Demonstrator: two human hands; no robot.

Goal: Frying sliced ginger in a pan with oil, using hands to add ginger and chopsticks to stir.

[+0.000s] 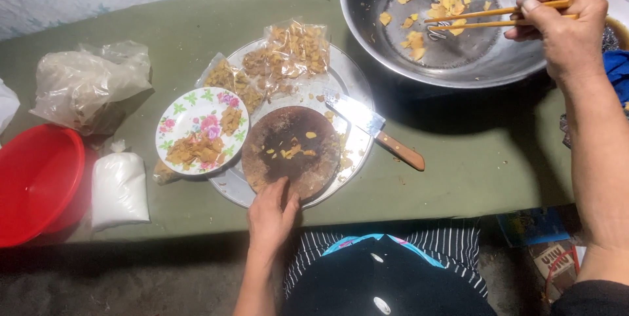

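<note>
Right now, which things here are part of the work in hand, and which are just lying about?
In use:
right hand holding chopsticks
steel bowl with yellow pieces
left hand touching round board

Lying about:
knife
flowered plate
red basin
white bag

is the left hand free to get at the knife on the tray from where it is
Probably yes. The left hand rests empty on the near edge of the round board, and the knife lies just beyond on the tray, handle toward the person, nothing covering it.

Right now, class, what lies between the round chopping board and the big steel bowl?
In the head view, a cleaver lies between the board and bowl.
</note>
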